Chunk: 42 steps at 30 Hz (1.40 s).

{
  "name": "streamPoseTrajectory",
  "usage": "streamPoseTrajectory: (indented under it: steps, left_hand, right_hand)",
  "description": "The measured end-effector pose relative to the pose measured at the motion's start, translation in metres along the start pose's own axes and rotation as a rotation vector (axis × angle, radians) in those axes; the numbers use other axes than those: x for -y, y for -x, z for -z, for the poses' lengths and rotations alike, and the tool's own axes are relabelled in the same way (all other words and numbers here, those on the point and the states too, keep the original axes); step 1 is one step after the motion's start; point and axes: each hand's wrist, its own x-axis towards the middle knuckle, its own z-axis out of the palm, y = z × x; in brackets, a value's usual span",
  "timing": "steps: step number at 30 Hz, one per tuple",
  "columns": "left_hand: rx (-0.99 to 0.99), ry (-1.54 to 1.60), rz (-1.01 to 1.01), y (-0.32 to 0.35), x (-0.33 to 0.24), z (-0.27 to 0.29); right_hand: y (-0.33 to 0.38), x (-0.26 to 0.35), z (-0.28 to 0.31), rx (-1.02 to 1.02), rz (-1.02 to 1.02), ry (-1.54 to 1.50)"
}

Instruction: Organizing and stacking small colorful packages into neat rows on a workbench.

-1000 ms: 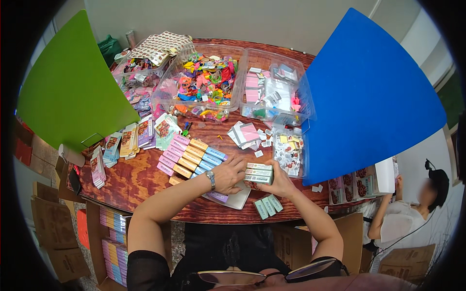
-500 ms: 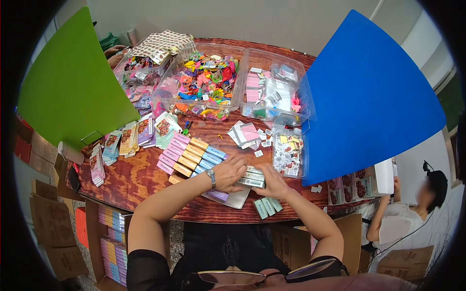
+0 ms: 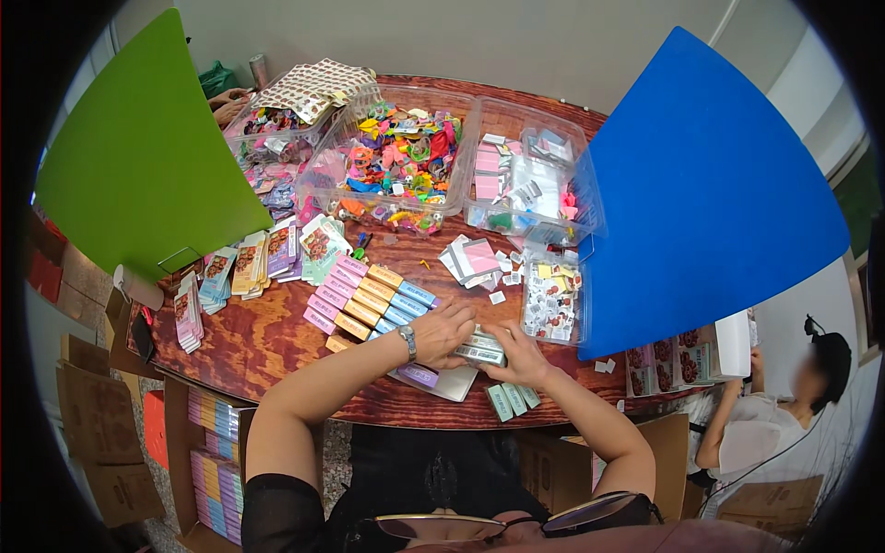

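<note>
A short stack of small pale green boxes [image 3: 481,347] is in my hands above the table's near edge. My right hand [image 3: 518,354] is wrapped round its right end, thumb on the near side. My left hand [image 3: 439,334], with a watch at the wrist, bends its fingers against its left end. Left of it lie rows of small boxes: pink boxes [image 3: 328,297], orange boxes [image 3: 371,297] and blue boxes [image 3: 406,304]. A purple box [image 3: 419,375] lies below my left hand, beside a white flat piece [image 3: 455,384]. Several loose green boxes [image 3: 512,400] lie nearer my right forearm.
Clear bins of colourful small toys [image 3: 406,152] and cards [image 3: 489,170] stand at the back. A green panel [image 3: 147,157] and a blue panel [image 3: 710,203] flank the table. Fanned printed cards [image 3: 249,263] lie left; a co-worker [image 3: 770,415] sits at right.
The pale green stack has turned slightly between my hands, and my right hand has shifted a little with it. The whole view has moved slightly.
</note>
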Motion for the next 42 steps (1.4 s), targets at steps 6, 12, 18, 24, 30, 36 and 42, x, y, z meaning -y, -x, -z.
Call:
streamPoseTrajectory:
  steps: [6,12,18,24,30,36,42]
  left_hand:
    - [0.038,0.017,0.031,0.000,0.001,0.001]
    - [0.052,0.042,0.050,0.001,0.003,0.001]
    - [0.012,0.152,0.154,0.002,0.001,0.002]
    - [-0.108,0.254,0.158,0.008,0.005,0.000]
    - [-0.257,0.583,0.385,0.011,0.021,-0.004]
    - [-0.291,0.541,0.481,0.005,0.013,-0.001]
    - [-0.307,0.483,0.415,0.009,-0.006,0.026]
  right_hand:
    - [-0.013,0.013,0.006,0.093,-0.058,0.088]
    - [-0.032,0.032,0.010,0.255,-0.165,0.217]
    - [-0.052,0.025,-0.007,0.357,-0.234,0.294]
    - [-0.065,0.044,-0.003,0.386,-0.382,0.306]
    - [-0.082,0.048,-0.021,0.324,-0.433,0.286]
    - [-0.078,0.035,-0.031,0.280,-0.338,0.318]
    - [-0.064,0.027,0.016,0.170,-0.095,0.013]
